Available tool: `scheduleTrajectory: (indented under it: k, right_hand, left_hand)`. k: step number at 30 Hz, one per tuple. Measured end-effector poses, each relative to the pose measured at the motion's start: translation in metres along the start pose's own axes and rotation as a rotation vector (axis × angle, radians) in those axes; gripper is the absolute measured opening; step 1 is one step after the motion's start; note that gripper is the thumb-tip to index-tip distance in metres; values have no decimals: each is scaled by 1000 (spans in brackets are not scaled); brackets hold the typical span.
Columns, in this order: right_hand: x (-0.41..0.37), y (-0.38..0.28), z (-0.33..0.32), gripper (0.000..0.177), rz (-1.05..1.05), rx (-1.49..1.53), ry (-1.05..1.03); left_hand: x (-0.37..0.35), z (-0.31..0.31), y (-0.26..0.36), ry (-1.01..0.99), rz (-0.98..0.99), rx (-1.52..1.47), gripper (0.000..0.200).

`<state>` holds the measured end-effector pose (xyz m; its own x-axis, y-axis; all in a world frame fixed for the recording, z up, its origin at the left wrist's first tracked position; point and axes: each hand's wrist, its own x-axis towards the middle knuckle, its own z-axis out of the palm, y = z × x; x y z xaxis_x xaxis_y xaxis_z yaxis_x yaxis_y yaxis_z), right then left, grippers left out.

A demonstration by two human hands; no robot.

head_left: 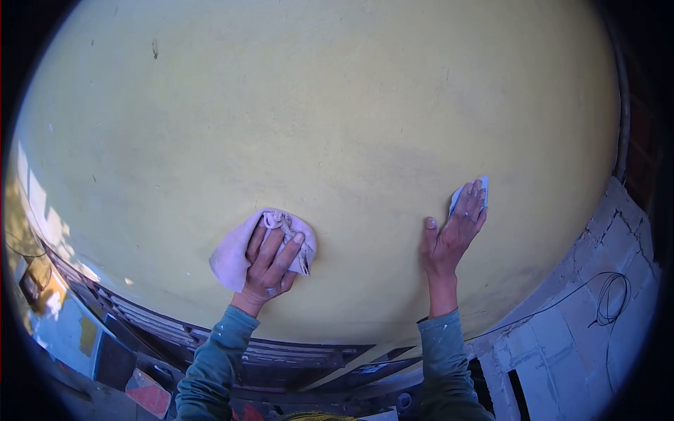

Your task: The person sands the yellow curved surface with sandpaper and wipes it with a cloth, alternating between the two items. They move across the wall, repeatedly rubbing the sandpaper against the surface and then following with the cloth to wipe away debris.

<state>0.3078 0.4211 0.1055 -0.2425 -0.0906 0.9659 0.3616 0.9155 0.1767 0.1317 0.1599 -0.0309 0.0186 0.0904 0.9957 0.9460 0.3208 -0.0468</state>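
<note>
head | 2 hands on 1 cloth, 1 sheet | 1 yellow panel

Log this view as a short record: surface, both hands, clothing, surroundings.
Surface: large yellowish panel, smudged in places
Left hand: fingers curled into a pale pink cloth, against the panel
Right hand: laid over a small pale sheet, partly hidden; thumb spread
Clothing: green long sleeves
Lower right: grey block wall, looped black cable

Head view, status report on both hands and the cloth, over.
Left hand gripping bunched pink cloth against yellow surface. Right hand open over pale sheet. No obstruction visible between them.
</note>
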Motion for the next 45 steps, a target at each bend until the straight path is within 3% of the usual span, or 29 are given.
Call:
scheduleTrajectory:
  k: [2, 5, 7, 10, 14, 19, 21, 24, 30, 32, 36, 39, 42, 45]
  right_hand:
    - [33, -14, -1, 88, 80, 14, 86]
    - [42, -62, 10, 86, 21, 15, 110]
    - [24, -84, 9, 86, -165, 47, -92]
    - [-9, -62, 3, 85, -249, -14, -184]
    - [7, -53, 14, 80, -99, 49, 1]
    - [43, -104, 14, 79, -60, 83, -12]
    - [33, -104, 10, 77, -243, 102, -147]
    - [5, -62, 5, 75, -368, 46, -171]
    - [-3, 48, -18, 68, 103, -30, 70]
    - [-30, 75, -11, 65, 465, -4, 198]
    - [-105, 48, 9, 64, 506, 21, 200]
    - [-152, 32, 14, 63, 449, 42, 134]
    - [-166, 35, 16, 63, 503, 35, 126]
    - [-168, 43, 17, 64, 475, 14, 116]
  left_hand:
    - [2, 4, 0, 36, 21, -2, 52]
    - [1, 6, 1, 39, 24, 5, 51]
    - [3, 4, 2, 41, 17, 30, 51]
    - [8, -11, 2, -40, 8, -11, 54]
    - [-2, -18, -5, -107, 34, 41, 60]
    - [-7, -1, -5, -1, 5, 23, 51]
    - [-5, -2, -2, -3, -5, 13, 50]
    - [11, -8, -5, -9, 39, 3, 47]
    - [85, -5, -27, 131, -20, 136, 46]
    - [123, 0, -21, 146, 9, 161, 45]
    - [200, 21, 12, 181, 76, 185, 52]
    - [183, 38, 79, -241, 357, 70, 58]
    - [123, 47, 96, -634, 637, -33, 70]
    - [156, 33, 74, -601, 664, 10, 75]
